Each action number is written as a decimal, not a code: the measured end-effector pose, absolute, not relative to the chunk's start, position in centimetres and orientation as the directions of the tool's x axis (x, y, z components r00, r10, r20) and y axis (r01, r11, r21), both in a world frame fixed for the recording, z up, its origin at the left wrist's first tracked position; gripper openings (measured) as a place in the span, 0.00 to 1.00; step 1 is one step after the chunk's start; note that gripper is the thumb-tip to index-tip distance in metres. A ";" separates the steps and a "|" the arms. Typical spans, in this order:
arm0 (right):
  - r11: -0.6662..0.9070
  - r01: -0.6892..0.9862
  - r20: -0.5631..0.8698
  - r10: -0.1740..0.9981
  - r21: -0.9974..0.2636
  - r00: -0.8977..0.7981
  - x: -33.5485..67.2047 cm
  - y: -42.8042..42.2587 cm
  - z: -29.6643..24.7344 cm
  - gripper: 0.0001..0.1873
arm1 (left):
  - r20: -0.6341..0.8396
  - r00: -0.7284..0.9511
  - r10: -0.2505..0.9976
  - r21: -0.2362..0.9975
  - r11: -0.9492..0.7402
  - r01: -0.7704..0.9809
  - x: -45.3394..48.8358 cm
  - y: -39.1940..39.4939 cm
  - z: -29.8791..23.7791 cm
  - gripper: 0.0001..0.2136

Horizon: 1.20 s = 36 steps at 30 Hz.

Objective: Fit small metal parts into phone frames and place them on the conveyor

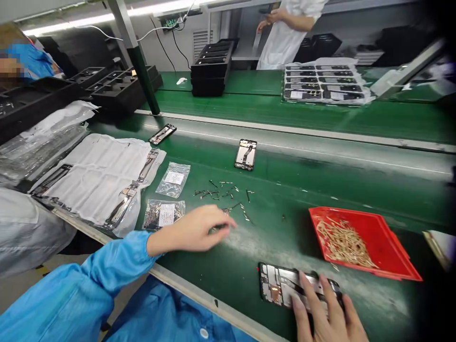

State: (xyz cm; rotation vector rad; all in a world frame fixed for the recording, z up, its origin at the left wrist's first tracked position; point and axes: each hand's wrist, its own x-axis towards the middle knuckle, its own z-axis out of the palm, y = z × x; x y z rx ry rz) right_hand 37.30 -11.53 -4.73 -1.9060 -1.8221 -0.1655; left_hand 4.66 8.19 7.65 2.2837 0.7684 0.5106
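Observation:
My right hand (329, 311) lies over an opened phone (276, 285) on the green bench. Its fingertips reach to the far edge and the thumb rests near the close edge; the palm side is hidden. My left hand (197, 228) hovers over or touches the bench beside a scatter of small dark and metallic strip parts (217, 192). Thumb and forefinger are a little apart, with nothing visible between them. Just left of it is a clear bag full of small parts (153, 216), partly behind the hand. Beyond that bag lies another labelled clear bag (174, 179).
A red tray (388, 237) holding many thin gold-coloured pieces stands on the right. Two more opened phones (245, 154) lie farther back. At left is a white tray (99, 175) with phone parts. Black trays (213, 61) are stacked behind; a co-worker (285, 28) stands beyond.

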 end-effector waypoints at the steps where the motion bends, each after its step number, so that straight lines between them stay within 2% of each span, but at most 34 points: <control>1: 0.053 0.964 0.390 0.919 -0.261 0.055 37.0 -11.5 -4.9 0.33 | 0.121 0.802 0.586 0.691 -0.630 0.356 4.4 6.3 7.4 0.11; 3: 0.089 0.967 0.367 0.930 -0.240 0.005 34.5 -11.5 -4.9 0.31 | 0.074 0.856 0.512 0.648 -0.677 0.349 4.0 3.1 6.3 0.14; 4: 0.090 0.971 0.357 0.934 -0.223 -0.005 32.6 -11.5 -4.8 0.29 | 0.054 0.860 0.507 0.614 -0.696 0.372 3.8 1.8 5.5 0.18; 6: 0.078 0.977 0.326 0.945 -0.200 -0.008 28.7 -11.3 -4.2 0.26 | 0.016 0.840 0.542 0.534 -0.715 0.451 3.3 0.0 3.9 0.32; 8: 0.099 0.970 0.277 0.960 -0.220 -0.035 25.8 -10.2 -3.4 0.24 | -0.030 0.811 0.585 0.475 -0.705 0.526 2.5 -1.1 2.7 0.39; 12: 0.280 0.911 0.312 0.932 -0.303 -0.183 24.7 -3.8 -1.9 0.20 | -0.073 0.782 0.619 0.457 -0.676 0.577 0.3 -1.5 1.9 0.31; 16: 0.507 0.800 0.300 0.855 -0.320 -0.422 26.0 4.0 -0.9 0.13 | -0.006 0.792 0.610 0.539 -0.665 0.516 -0.6 0.3 2.8 0.26; 18: 0.588 0.748 0.270 0.808 -0.307 -0.525 26.5 6.3 -0.9 0.11 | 0.028 0.750 0.661 0.570 -0.627 0.531 -0.3 2.2 3.4 0.21; 20: 0.612 0.731 0.240 0.791 -0.304 -0.563 26.8 7.3 -1.2 0.09 | 0.049 0.684 0.728 0.546 -0.593 0.592 0.3 4.8 3.9 0.16; 22: 0.583 0.723 0.220 0.811 -0.370 -0.541 26.9 7.1 -1.6 0.10 | 0.046 0.652 0.757 0.498 -0.583 0.642 1.1 7.5 4.2 0.15; 24: 0.515 0.684 0.214 0.851 -0.518 -0.479 26.9 6.6 -1.8 0.09 | 0.028 0.672 0.740 0.484 -0.598 0.639 1.9 9.6 4.1 0.13; 26: 0.452 0.611 0.216 0.880 -0.649 -0.422 26.7 6.1 -1.8 0.08 | 0.053 0.690 0.722 0.538 -0.602 0.589 2.7 10.8 3.7 0.13; 28: 0.411 0.552 0.236 0.902 -0.726 -0.361 26.3 5.8 -1.6 0.08 | 0.146 0.640 0.754 0.660 -0.557 0.505 3.4 10.8 3.0 0.17; 30: 0.368 0.497 0.272 0.928 -0.786 -0.256 25.6 5.6 -1.3 0.10 | 0.229 0.503 0.834 0.824 -0.441 0.357 4.1 10.2 2.4 0.23; 32: 0.319 0.419 0.306 0.947 -0.850 -0.100 24.8 5.4 -1.1 0.08 | 0.175 0.369 0.913 0.957 -0.246 0.152 4.9 9.2 1.8 0.26; 34: 0.285 0.341 0.318 0.947 -0.896 0.042 23.8 5.1 -0.9 0.07 | 0.030 0.313 0.949 0.999 -0.017 -0.043 5.9 8.4 1.4 0.25; 36: 0.269 0.280 0.311 0.943 -0.922 0.118 23.1 4.7 -0.8 0.08 | -0.072 0.297 0.952 0.978 0.126 -0.167 6.7 8.0 1.1 0.23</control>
